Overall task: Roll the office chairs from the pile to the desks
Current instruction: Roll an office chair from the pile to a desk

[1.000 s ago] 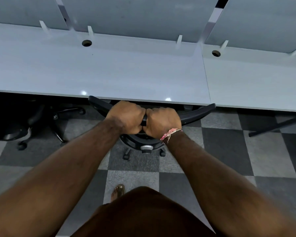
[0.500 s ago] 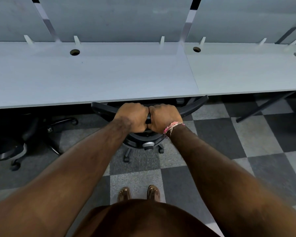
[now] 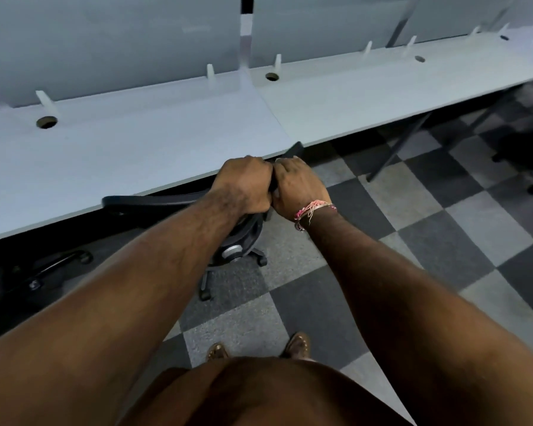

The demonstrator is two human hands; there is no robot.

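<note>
- Head view, sole camera: worn on the person's head, facing forward and steeply down.
- Range: close over both forearms; desk edge just ahead, checkered floor below.
- Horizon tilted; wide-angle distortion at edges.

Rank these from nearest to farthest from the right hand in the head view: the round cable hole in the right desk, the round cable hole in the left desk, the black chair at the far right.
1. Round cable hole in the right desk, just behind the right hand.
2. Black chair at the far right, off to the right.
3. Round cable hole in the left desk, far left.
</note>
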